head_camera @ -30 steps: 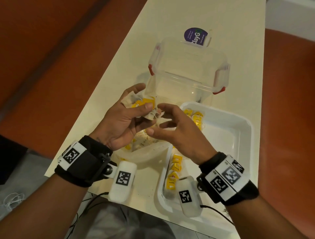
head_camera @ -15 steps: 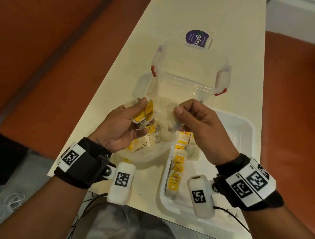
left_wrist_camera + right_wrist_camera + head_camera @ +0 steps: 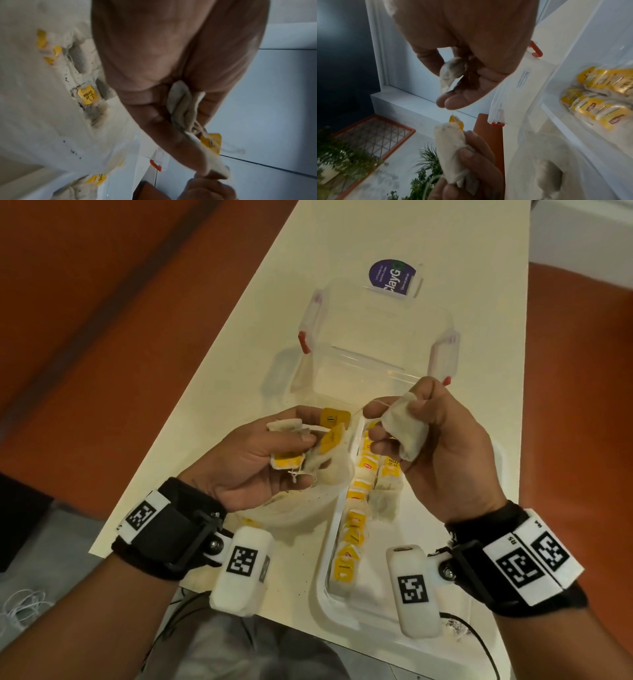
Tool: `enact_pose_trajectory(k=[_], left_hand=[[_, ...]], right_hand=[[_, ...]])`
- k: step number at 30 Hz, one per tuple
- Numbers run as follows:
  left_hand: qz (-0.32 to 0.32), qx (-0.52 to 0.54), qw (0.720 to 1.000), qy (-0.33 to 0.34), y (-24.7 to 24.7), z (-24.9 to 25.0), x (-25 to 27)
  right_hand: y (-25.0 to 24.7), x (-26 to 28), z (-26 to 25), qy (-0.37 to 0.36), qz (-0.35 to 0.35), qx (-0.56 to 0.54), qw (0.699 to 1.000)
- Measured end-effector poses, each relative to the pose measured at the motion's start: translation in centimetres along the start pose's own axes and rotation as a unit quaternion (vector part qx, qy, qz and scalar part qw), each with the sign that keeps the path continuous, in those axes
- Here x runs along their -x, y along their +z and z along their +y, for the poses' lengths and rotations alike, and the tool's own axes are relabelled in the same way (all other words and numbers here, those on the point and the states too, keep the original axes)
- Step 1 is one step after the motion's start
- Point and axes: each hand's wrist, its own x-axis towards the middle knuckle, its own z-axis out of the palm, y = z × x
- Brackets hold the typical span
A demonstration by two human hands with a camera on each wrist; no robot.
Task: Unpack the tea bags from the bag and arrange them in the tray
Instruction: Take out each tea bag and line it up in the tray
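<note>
My left hand point(image 3: 294, 446) grips a bunch of tea bags point(image 3: 308, 453) with yellow tags, held above the clear plastic bag point(image 3: 301, 511). To its right, my right hand point(image 3: 404, 422) pinches a single tea bag point(image 3: 407, 433) over the white tray point(image 3: 322, 590). A thin thread point(image 3: 371, 407) stretches between the two hands. Several tea bags point(image 3: 363, 491) lie in rows along the tray's left side. In the left wrist view, more tea bags point(image 3: 87, 96) show inside the plastic bag. The right wrist view has the single tea bag point(image 3: 452, 70) between my fingertips.
A clear box point(image 3: 373, 344) with red clips stands open just beyond my hands. Its lid with a purple label point(image 3: 394, 280) lies behind it. The table's near edge is close to my wrists. Orange floor lies on both sides.
My right hand has pulled one tea bag out of the bunch and moved it up and to the right. The left hand keeps hold of the other tea bags.
</note>
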Motion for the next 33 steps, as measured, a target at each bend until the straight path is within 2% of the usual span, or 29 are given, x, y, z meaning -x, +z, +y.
enact_pose_trajectory(k=[4, 6, 10, 13, 15, 20, 26, 29, 33], left_hand=[[-0.013, 0.011, 1.000, 0.016, 0.0, -0.1, -0.1], [-0.031, 0.011, 0.999, 0.012, 0.2, -0.1, -0.1], [-0.075, -0.009, 0.997, -0.020, 1.7, -0.6, -0.5], [-0.065, -0.109, 0.992, -0.009, 3.4, -1.6, -0.8], [-0.064, -0.162, 0.985, 0.001, 4.3, -2.1, -0.9], [-0.025, -0.164, 0.986, 0.017, 4.3, -2.4, -0.9], [0.007, -0.150, 0.988, 0.033, 4.1, -1.7, -0.5], [0.026, -0.176, 0.984, 0.026, 3.9, -1.4, -0.4], [0.041, -0.199, 0.979, 0.036, 4.2, -1.1, -0.2]], right_hand=[[-1.2, 0.5, -0.6, -0.012, 0.037, -0.035, 0.999], [-1.7, 0.9, -0.9, -0.003, 0.034, -0.032, 0.999], [-1.5, 1.7, -0.9, 0.018, -0.029, -0.010, 0.999], [-0.9, 2.2, -0.9, 0.028, -0.086, -0.027, 0.996], [-0.7, 2.3, -1.0, 0.037, -0.096, -0.041, 0.994], [-1.4, 2.6, -1.4, 0.043, -0.078, -0.051, 0.995], [-3.0, 2.4, -1.3, -0.002, 0.033, -0.049, 0.998], [-3.6, 2.1, -0.5, 0.022, 0.055, 0.023, 0.998], [-3.4, 2.3, 0.4, 0.048, 0.020, 0.179, 0.982]])
